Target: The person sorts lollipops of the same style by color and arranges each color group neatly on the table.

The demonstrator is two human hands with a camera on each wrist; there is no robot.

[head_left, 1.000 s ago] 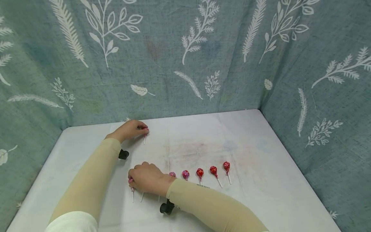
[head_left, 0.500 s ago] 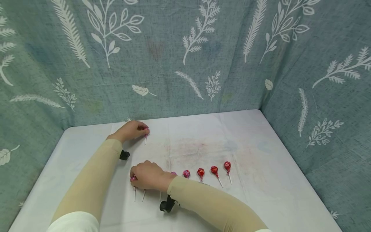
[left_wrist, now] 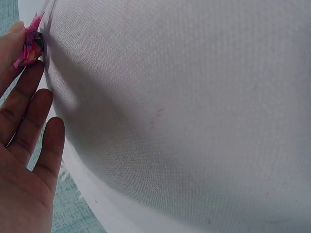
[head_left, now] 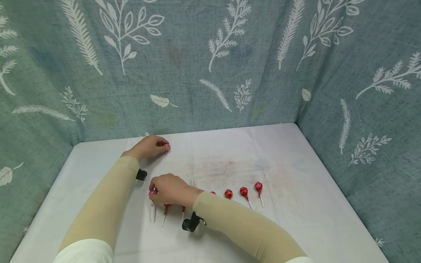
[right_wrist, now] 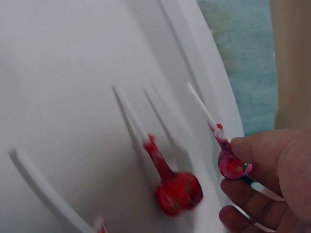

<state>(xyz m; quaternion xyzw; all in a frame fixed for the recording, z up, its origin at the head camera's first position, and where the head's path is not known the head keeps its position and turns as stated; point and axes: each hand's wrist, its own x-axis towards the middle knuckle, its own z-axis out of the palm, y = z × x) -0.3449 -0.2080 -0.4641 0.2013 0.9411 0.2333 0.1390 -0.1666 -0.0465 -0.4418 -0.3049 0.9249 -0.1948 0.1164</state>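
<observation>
left hand [head_left: 148,147]: pinches far lollipop [left_wrist: 33,47]
right hand [head_left: 171,189]: pinches near lollipop [right_wrist: 232,164]
red lollipop [right_wrist: 178,193], right hand's six o'clock: could roll if that hand dips

Left sleeve [head_left: 105,204], lower left of head view: plain tan, snug, smooth, hemmed at the wrist. Right sleeve [head_left: 243,224], lower centre to lower right: same tan, faint creases toward its lower end. White cuff [head_left: 85,252] around the left arm at the bottom edge; white strip [head_left: 299,260] on the right arm, mostly cut off. Left cam [head_left: 141,175]: small, black, stubby. Right cam [head_left: 189,224], below centre: black, rounded end, angled bracket, tiny shiny bit [head_left: 204,222] beside it. Left hand [head_left: 148,147] and right hand [head_left: 171,189] bare.
</observation>
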